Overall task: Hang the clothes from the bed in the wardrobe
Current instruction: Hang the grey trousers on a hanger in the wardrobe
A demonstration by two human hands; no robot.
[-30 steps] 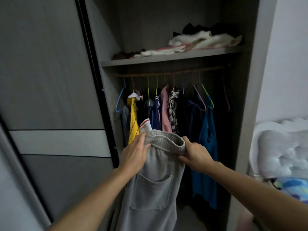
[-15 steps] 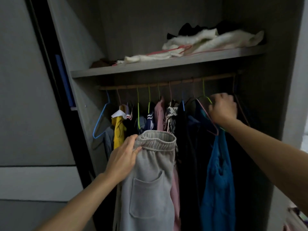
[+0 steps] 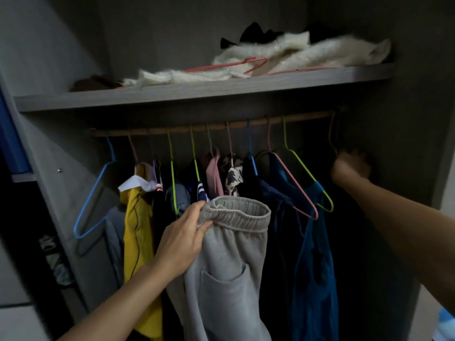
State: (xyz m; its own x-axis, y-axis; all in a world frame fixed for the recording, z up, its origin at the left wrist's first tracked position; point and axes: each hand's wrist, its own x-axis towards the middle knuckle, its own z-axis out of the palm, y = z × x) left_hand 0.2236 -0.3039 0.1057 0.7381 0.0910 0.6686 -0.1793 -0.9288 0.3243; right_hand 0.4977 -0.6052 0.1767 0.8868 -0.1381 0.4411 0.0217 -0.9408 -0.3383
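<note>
Fingers (image 3: 190, 212) of left hand (image 3: 182, 239) are curled over the left side of the elastic waistband of the grey sweatpants (image 3: 229, 279), with the thumb pinching the fabric from the front. Back of hand faces camera, forearm comes up from bottom-left. Sweatpants hang straight down from that one grip, in front of the hung clothes below the middle of the rail (image 3: 214, 126). One patch pocket faces camera. They are not on a hanger.

Right hand (image 3: 350, 166) is raised near the right end of the rail, arm stretched in from the right edge. It is blurred and in shadow. Its fingers look bunched just under the hook of a pale hanger (image 3: 332, 136); cannot tell if they grip it.

Counts:
- At least ten hanger hooks on the rail: four green, three pink, two blue, one pale.
- Two hangers are bare: a blue hanger (image 3: 98, 193) at the left end and a pink hanger (image 3: 295, 190) toward the right.
- Hung garments that can be told apart: yellow garment (image 3: 138, 230), pink garment (image 3: 214, 175), black-and-white patterned garment (image 3: 232, 175), teal top (image 3: 315, 267). The darker ones are too dim to count.
- One shelf (image 3: 197, 91) above the rail holds white fluffy fabric (image 3: 295, 52), one red hanger (image 3: 234, 66) lying on it, and dark items behind.
</note>
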